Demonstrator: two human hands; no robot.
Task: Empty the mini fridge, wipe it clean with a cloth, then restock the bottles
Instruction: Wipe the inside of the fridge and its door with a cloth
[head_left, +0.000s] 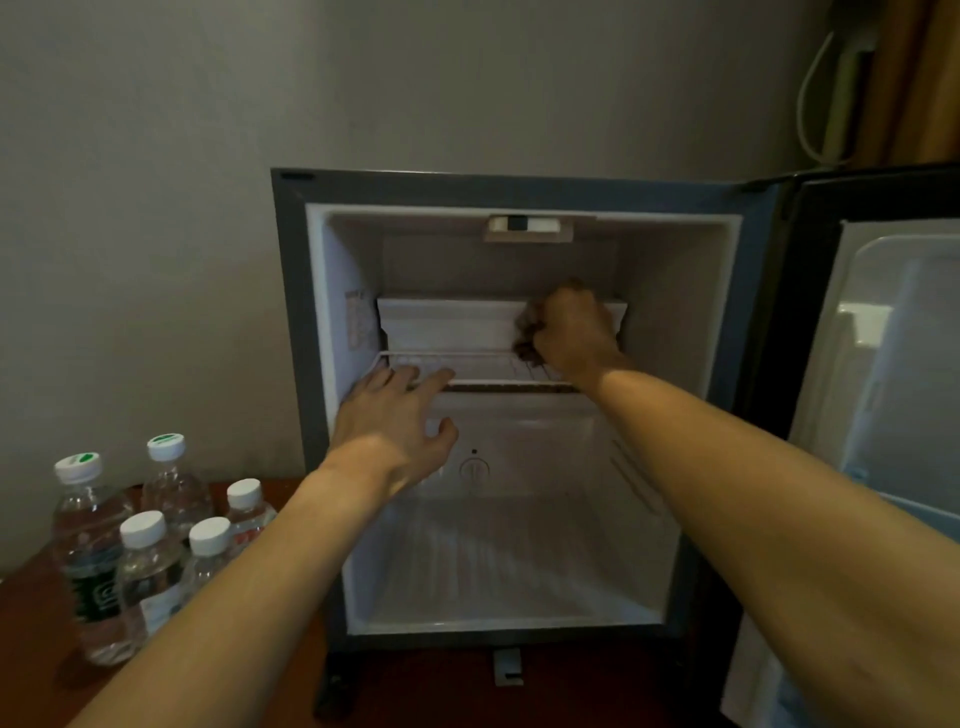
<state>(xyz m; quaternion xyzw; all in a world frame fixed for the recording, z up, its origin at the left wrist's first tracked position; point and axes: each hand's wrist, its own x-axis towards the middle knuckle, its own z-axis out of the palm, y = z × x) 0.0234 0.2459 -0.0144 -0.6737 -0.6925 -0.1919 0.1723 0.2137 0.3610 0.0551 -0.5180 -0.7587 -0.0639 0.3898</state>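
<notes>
two bare forearms fill the foreground of the head view, both reaching into the mini fridge (291, 322), which stands on a reddish-brown desk (31, 649) with its door (883, 364) swung open to the right.

left hand (395, 431): fingers straight and spread, tips resting on the front edge of the wire shelf (478, 364), apparently steadying it. it holds nothing.

right hand (571, 332): fingers curled tight round a dark cloth (525, 332), bunched and pressed against the white tray at the back, just above the wire shelf on the right side.

fridge interior: no bottles visible on the shelf or on the floor of the compartment. the door's inner face is blurred; nothing can be told of its contents.

five water bottles (140, 561), capped and upright, stand grouped on the desk just left of the fridge.

assessment: emptying appears complete. wiping is in hand, at the upper rear section; the lower compartment, side walls and door likely remain. restocking is not yet begun.
</notes>
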